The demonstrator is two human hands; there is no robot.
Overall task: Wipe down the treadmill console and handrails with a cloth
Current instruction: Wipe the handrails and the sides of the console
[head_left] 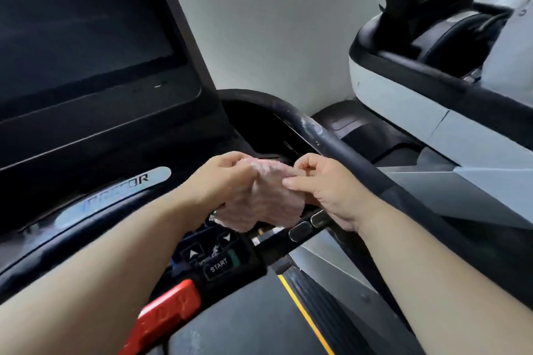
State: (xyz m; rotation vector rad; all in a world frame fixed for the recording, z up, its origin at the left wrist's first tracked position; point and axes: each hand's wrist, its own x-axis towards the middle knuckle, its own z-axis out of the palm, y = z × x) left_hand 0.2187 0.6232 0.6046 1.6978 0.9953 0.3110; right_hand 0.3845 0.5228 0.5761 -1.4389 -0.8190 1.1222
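Observation:
A pale pink cloth (268, 199) is bunched between both hands above the right end of the black treadmill console (121, 135). My left hand (222, 181) grips its left side with curled fingers. My right hand (326, 190) pinches its upper right edge between thumb and fingers. The dark screen (83, 34) fills the upper left. The black right handrail (340, 147), scuffed with pale marks, curves from behind the console down to the right, just beyond my right hand. Part of the cloth hangs over the button panel (213, 253).
A START button (218, 265) and arrow keys lie under the cloth. A red safety clip (164, 317) sits at the console's lower edge. The belt and a yellow stripe (305, 314) lie below. A second treadmill (432, 86) stands close on the right, a white wall (274, 23) behind.

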